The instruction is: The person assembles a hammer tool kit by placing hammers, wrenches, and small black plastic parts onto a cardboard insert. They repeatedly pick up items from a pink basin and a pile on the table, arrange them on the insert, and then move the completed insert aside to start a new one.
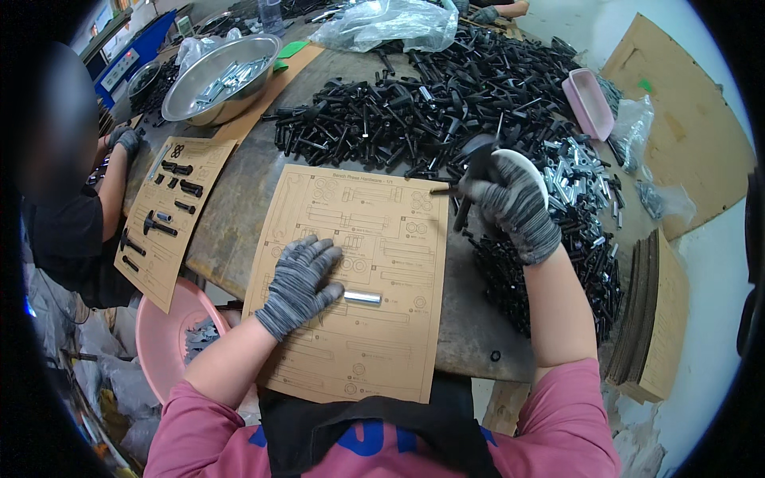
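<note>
A brown cardboard sheet [319,382] printed with part outlines lies in front of me. My left hand [299,285], in a grey striped glove, rests flat on it with the fingers stretched out. Right by its thumb sits a short silver metal sleeve [362,297] on the sheet. Beyond the sheet's right edge, my gloved right hand [518,209] is closed round a black bolt-like part [443,191]; its exact kind is partly hidden by the fingers. Directly behind that hand shows the white rim of a round dish [532,169], mostly covered.
A large heap of black bolts [414,111] covers the far table, with silver sleeves [578,179] to its right. A steel bowl [183,103], pink tray [588,103] and stacked cardboard [653,319] surround it. At left, a co-worker's hands [123,142] are near another filled sheet [163,271].
</note>
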A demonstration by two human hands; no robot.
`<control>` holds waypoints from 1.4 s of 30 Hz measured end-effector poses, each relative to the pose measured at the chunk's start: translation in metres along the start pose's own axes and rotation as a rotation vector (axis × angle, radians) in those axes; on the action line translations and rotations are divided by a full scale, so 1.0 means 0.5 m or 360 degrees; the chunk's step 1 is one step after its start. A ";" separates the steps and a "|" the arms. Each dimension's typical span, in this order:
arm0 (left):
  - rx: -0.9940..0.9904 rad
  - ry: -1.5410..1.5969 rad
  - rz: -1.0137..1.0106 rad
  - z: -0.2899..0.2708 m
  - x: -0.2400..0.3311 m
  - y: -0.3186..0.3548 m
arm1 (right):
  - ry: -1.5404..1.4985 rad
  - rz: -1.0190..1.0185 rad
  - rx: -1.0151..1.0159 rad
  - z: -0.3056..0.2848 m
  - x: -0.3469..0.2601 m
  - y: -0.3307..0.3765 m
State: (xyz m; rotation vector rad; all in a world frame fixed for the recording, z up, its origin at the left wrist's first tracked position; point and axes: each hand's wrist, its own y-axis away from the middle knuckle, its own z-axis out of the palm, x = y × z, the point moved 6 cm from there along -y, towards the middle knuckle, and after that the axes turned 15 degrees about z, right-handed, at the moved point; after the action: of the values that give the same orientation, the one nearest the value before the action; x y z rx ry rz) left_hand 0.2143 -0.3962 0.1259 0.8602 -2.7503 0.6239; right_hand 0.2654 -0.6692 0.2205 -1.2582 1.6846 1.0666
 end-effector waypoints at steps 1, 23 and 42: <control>0.0036 0.0136 -0.0021 -0.004 -0.006 0.004 | 0.0340 0.0112 -0.0139 -0.007 -0.002 0.037; 0.0136 0.0630 -0.0031 -0.048 0.063 0.089 | 0.0795 -0.0221 0.0136 0.056 0.040 0.268; 0.0176 0.0934 -0.0372 -0.080 0.080 0.068 | -0.0094 -0.0488 -0.0068 0.133 0.031 0.359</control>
State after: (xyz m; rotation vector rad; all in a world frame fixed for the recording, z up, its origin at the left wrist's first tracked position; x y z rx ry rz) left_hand 0.1640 -0.3729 0.1624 0.8391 -2.0763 0.8297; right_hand 0.0938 -0.5830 0.2141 -1.4432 1.3761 0.9472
